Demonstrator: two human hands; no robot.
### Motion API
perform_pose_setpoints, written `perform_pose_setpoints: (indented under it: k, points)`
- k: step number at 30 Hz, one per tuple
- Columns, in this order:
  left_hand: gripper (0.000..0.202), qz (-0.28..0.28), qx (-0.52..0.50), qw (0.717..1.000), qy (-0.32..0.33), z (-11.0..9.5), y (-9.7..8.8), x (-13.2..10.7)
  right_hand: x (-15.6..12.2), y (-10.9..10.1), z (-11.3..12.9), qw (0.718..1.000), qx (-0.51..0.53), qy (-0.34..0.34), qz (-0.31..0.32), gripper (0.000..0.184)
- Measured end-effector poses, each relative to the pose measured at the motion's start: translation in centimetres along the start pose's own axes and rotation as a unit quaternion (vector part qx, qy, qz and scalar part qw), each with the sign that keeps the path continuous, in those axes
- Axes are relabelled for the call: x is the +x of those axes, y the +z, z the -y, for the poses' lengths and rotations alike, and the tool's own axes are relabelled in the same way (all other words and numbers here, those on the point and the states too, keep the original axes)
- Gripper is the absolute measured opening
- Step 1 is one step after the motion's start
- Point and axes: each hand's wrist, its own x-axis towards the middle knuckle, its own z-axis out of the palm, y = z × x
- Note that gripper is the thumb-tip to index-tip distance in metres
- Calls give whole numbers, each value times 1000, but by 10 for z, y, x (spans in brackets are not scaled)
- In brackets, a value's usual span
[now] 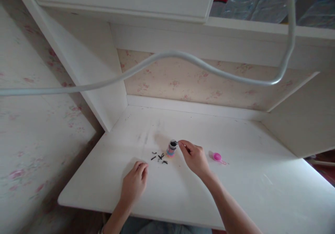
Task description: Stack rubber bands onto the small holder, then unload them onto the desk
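A small open jar (171, 149) with pink, blue and orange bands stands upright on the white desk (235, 178). My right hand (195, 158) pinches a small black piece at the jar's mouth. Several small black pieces (159, 157) lie scattered on the desk just left of the jar. My left hand (134, 184) rests on the desk below and left of those pieces, fingers curled down with the tips on the surface; nothing shows in it. A pink lid (217, 156) lies to the right of my right hand.
A white cable (167, 55) hangs across the view close to the camera. White side panels and a shelf enclose the desk's back and sides. Floral wallpaper covers the wall at left. Plastic-wrapped items sit on the upper shelf at right.
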Motion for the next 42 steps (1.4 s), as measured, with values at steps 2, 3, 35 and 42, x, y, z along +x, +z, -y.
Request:
perform_pose_setpoints:
  k: [2, 3, 35, 42]
  points:
    - [18, -7, -2, 1000, 2, 1, 2, -1, 5, 3, 0, 1000, -9, -6, 6, 38]
    - [18, -9, -1, 1000, 3, 2, 3, -2, 6, 5, 0, 1000, -14, -9, 9, 38]
    - [21, 34, 38, 999, -12, -29, 1, 33, -108, 50, -37, 990, 60, 100, 79, 40]
    - [22, 27, 51, 998, -24, -25, 9, 36, -111, 49, -38, 993, 37, 78, 75, 33]
